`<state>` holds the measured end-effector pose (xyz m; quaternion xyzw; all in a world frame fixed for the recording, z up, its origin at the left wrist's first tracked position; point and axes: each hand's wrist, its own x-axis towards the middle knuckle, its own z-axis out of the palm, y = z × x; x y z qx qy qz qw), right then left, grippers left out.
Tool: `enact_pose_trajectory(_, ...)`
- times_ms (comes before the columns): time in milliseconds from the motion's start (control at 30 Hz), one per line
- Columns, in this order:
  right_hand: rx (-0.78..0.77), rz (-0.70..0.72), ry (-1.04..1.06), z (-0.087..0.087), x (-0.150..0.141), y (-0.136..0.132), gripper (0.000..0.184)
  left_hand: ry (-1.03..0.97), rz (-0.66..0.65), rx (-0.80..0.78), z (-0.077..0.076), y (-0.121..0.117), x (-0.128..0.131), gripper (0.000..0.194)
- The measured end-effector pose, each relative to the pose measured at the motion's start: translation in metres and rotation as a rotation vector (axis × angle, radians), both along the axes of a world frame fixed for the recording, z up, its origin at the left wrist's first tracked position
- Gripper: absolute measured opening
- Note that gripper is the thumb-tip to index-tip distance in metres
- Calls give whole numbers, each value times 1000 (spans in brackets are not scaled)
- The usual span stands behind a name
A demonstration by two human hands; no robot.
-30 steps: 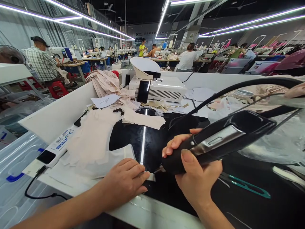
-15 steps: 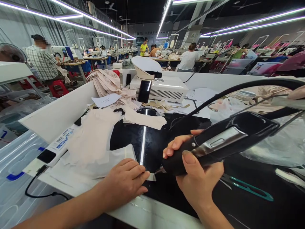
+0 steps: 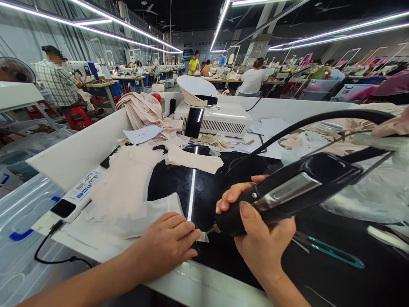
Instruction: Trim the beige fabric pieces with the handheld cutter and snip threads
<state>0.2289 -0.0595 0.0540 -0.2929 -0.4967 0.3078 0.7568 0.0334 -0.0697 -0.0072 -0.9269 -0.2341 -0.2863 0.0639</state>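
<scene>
My right hand [image 3: 258, 238] is wrapped round a black corded hand tool [image 3: 294, 192] with a silver strip on its body. Its small metal tip touches a little pale piece [image 3: 202, 236] lying on the glossy black work surface [image 3: 198, 192]. My left hand [image 3: 166, 245] lies flat beside it, fingers together, pressing the edge of that piece and the white sheet [image 3: 128, 224] under it. The tool's black cable [image 3: 306, 121] arcs up and away to the right.
Beige fabric pieces [image 3: 128, 179] lie left of centre, a fabric heap [image 3: 140, 108] and a white machine [image 3: 212, 115] behind. Teal-handled snips [image 3: 332, 251] rest at the right near clear plastic bags [image 3: 377, 192]. A white barcode scanner [image 3: 68, 200] sits at the left edge. Other people work at distant tables.
The tool's rear end has dipped slightly and my right hand has shifted a little left. My left hand has stayed in place.
</scene>
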Motion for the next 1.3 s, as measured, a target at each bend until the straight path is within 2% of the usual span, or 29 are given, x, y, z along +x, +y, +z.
enact_pose_trajectory(300,12,7,8,3,3,-9,37,0,4,-4,1,0,1,31)
enact_pose_trajectory(467,-9,22,-4,2,2,-11,35,0,2,-17,2,1,1,26)
enact_pose_trajectory(900,-32,-7,7,8,10,-16,39,17,-23,-42,-6,0,-17,23)
enact_pose_trajectory(1300,-133,-62,-26,17,19,-16,44,12,-40,-63,-10,2,-13,21)
